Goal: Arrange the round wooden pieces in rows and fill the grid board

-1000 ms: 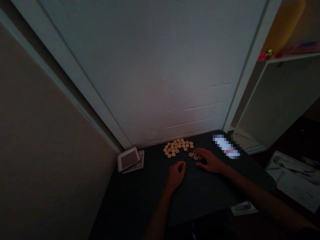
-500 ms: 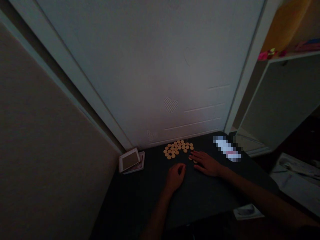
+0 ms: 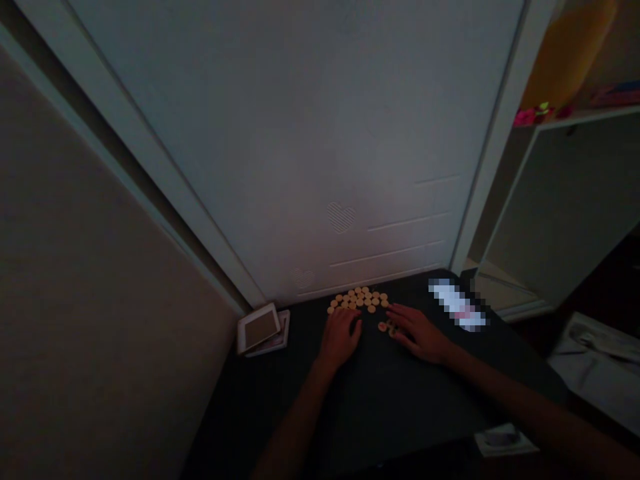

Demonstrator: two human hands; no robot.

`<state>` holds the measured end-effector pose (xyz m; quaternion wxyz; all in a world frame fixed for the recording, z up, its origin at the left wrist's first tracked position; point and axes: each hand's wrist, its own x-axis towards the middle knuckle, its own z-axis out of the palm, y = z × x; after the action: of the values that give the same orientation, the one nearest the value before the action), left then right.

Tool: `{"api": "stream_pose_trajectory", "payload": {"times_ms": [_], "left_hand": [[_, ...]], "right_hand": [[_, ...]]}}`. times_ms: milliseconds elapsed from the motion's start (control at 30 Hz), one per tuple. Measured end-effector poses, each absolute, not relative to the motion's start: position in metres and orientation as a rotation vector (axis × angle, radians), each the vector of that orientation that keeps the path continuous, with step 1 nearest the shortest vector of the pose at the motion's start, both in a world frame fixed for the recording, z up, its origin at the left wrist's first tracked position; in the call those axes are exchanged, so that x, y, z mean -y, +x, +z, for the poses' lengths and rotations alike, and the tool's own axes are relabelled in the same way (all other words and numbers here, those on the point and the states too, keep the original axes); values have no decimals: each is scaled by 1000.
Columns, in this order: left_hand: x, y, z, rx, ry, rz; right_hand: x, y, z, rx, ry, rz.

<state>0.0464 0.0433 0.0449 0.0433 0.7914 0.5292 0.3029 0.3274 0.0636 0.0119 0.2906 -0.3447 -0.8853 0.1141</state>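
Small round wooden discs [image 3: 360,301] lie in a loose cluster on the dark table, close to the white panel. My left hand [image 3: 339,339] reaches over the cluster's near left edge, its fingers stretched forward and thumb apart, covering some discs. To the right, my right hand [image 3: 420,335] is open, palm down, with its fingers spread. Beside its fingertips a few separate discs [image 3: 383,327] rest nearer to me, partly hidden by the fingers. A dark mark shows on one of these; I cannot make it out.
On the table's left corner sit two stacked flat, white-edged boxes or trays [image 3: 260,329]. A bright pixelated object [image 3: 457,305] lies at the right. Behind the dark table [image 3: 395,400] stands a white panel [image 3: 300,167] with heart reliefs. Right of it is a shelf unit [image 3: 575,200].
My left hand has moved forward and left onto the near discs, its fingers stretching out from a curl. My right hand has shifted slightly right, uncovering more of the separate discs.
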Motion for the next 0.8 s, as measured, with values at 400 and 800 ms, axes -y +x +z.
{"api": "stream_pose_trajectory", "payload": {"times_ms": [400,800], "left_hand": [[-80,65,25,-1814,2653,752],[-14,50,23,-1618,2636,704]], "right_hand": [[-62,327,5,2119,-1040,206],[-62,329,3,2064,-1059,202]]}}
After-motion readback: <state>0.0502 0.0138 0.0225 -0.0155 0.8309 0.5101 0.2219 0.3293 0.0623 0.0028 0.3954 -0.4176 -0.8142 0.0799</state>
